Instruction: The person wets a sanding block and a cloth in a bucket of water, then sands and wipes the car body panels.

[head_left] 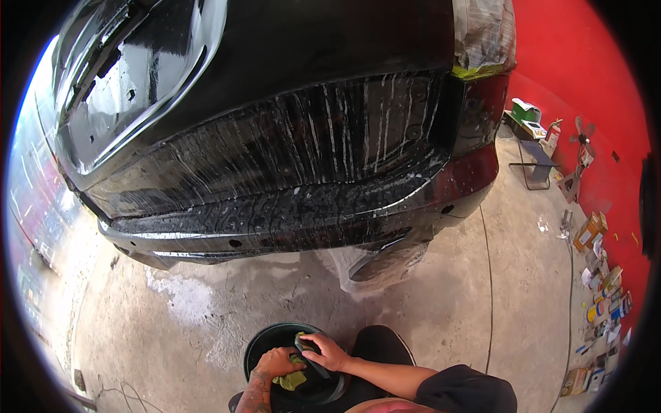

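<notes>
As left hand (277, 361) grips, yellow-green cloth (292, 380) beneath, dark tub (257, 341) below

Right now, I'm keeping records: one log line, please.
left hand: yellow-green cloth | right hand: small dark item | place: over tub

No text, number or sign is showing legibly. Along the right edge of the concrete floor (527, 289), a yellow-and-blue can (595, 312) and a brown carton (589, 231) are standing, with a red fire extinguisher (553, 131) farther up; any markings are appearing too small to read.
</notes>
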Motion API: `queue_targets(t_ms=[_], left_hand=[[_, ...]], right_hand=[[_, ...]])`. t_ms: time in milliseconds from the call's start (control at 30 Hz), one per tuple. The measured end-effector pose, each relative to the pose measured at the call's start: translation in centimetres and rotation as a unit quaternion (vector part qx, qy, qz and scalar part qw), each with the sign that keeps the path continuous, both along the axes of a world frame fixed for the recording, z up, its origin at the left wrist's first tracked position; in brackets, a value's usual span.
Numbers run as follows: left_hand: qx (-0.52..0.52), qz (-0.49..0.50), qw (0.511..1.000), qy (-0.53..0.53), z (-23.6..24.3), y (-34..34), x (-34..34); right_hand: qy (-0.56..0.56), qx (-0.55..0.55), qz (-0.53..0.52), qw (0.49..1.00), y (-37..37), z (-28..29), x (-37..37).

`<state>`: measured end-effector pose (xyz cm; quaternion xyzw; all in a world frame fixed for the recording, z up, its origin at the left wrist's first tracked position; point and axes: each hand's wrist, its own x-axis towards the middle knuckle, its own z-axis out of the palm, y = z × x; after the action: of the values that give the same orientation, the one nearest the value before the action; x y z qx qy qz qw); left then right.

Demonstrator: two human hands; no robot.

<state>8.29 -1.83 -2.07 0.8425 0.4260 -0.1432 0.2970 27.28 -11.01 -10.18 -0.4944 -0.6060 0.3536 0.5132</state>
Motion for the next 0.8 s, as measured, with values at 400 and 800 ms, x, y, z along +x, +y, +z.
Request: queue_targets(t_ms=[400, 800], left_hand=[[0.011, -0.002, 0.999, -0.032, -0.42, -0.08, -0.14], [0.027, -0.006, 1.000, -0.016, -0.81, -0.04, -0.24]], right_hand=[[-0.008, 0.002, 0.006, 1.000, -0.07, 0.80, 0.01], [-0.025, 0.011, 0.003, 1.000, -0.07, 0.52, -0.15]])
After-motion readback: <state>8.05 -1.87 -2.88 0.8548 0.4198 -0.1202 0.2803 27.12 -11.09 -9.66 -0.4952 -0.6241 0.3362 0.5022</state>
